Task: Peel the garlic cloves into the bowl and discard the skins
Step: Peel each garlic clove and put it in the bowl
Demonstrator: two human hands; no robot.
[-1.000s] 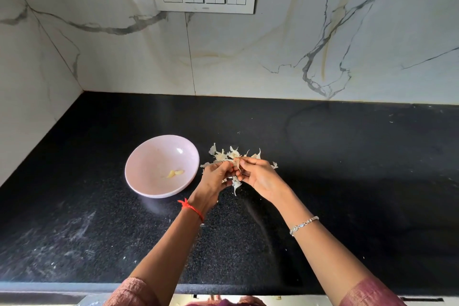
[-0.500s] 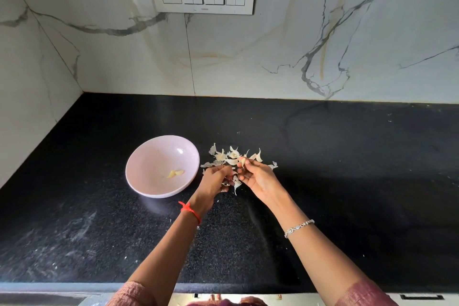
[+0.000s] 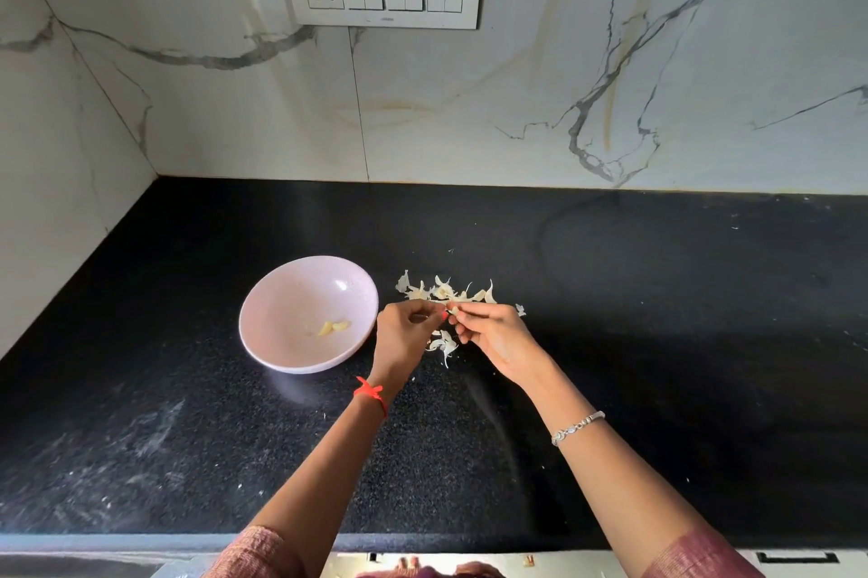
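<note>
I see the hands meet fingertip to fingertip over the worktop point(image 3: 681, 342), just right of the bowl point(image 3: 291, 295). The left hand point(image 3: 404, 335) and right hand point(image 3: 495, 338) both have curled fingers pinching one small clove point(image 3: 453, 310) between them. So little of it shows that I cannot tell which way it points or how its long axis runs. Skins point(image 3: 446, 292) lie scattered in a row just behind the hands, their curled tips pointing up and away, with a few more under the fingers. Two peeled cloves point(image 3: 334, 327) lie side by side low in the bowl, well left of the pinched one.
</note>
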